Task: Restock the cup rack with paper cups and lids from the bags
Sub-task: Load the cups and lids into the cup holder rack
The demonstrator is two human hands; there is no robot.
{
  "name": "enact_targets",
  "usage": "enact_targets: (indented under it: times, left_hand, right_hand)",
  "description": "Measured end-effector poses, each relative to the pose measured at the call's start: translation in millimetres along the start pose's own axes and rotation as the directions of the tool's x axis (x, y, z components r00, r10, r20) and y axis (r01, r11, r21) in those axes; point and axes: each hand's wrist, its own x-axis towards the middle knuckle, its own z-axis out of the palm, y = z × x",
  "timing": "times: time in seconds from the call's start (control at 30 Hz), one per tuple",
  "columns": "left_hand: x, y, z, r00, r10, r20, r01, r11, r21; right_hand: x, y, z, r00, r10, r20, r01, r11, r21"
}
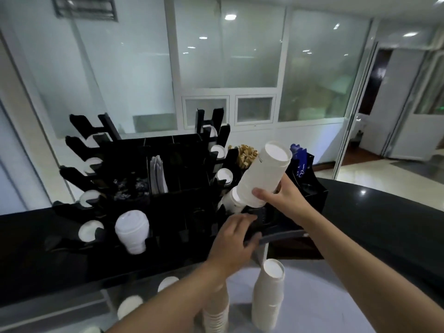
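My right hand (281, 195) grips a stack of white paper cups (265, 173), tilted with its open mouth up and to the right, its lower end over the right side of the black cup rack (182, 162). My left hand (231, 243) holds the rack's front right edge. White cups show in the rack's slots on both sides, and a stack of white lids (132, 230) sits at its front left. Two more cup stacks (269, 299) stand upright on the lower surface in front; my left forearm partly hides the left one.
The rack stands on a black counter (384, 227). It also holds paper sachets (157, 174), brown stirrers (246, 153) and a blue packet (299, 157). More white cups (129, 306) lie at the lower left. Glass partitions rise behind the counter.
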Motion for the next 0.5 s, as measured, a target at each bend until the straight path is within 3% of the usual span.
enact_targets:
  times: [0.1,0.17,0.5]
  left_hand:
    - [36.8,-16.7,-27.9,0.979,0.168,-0.119,-0.145,0.973,0.182]
    - [55.7,-27.2,-43.2,0.972,0.189,-0.136,-0.146,0.951,0.273]
    - [91.9,-63.5,-50.9,0.998,-0.070,0.001,0.061,0.875,0.480]
  right_hand:
    - [31.3,-9.8,5.6,1.000,-0.020,-0.023,0.019,1.000,-0.012]
    - [51.9,-11.0,10.1,0.999,-0.017,-0.039,0.016,1.000,-0.023]
    - [124.1,20.4,35.6,0.999,-0.008,-0.048,0.000,0.989,-0.151]
